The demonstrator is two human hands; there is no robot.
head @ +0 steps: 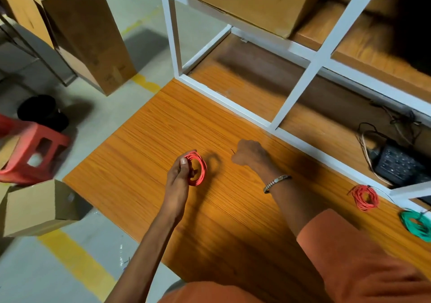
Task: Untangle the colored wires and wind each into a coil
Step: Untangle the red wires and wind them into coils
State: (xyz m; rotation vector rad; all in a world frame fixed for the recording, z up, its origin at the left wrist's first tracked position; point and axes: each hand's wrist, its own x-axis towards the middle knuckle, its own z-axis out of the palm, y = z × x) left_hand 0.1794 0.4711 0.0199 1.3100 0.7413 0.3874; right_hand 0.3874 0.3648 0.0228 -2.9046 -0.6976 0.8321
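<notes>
Left hand (pixel 180 174) pinches the neat red wire coil (pixel 197 168) upright above the orange wood-grain tabletop (pixel 144 139), while the fisted right hand (pixel 250 154) sits just beside it, its contents indiscernible.

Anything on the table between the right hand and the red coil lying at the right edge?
Only the person's own forearm with its bracelet; otherwise bare table from right hand to red coil, per head view.

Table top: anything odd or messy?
Nothing damaged or spilled. The red coil on the table near the white frame is looser than the one in the left hand, strands straying. Green coil is cut off by the edge.
</notes>
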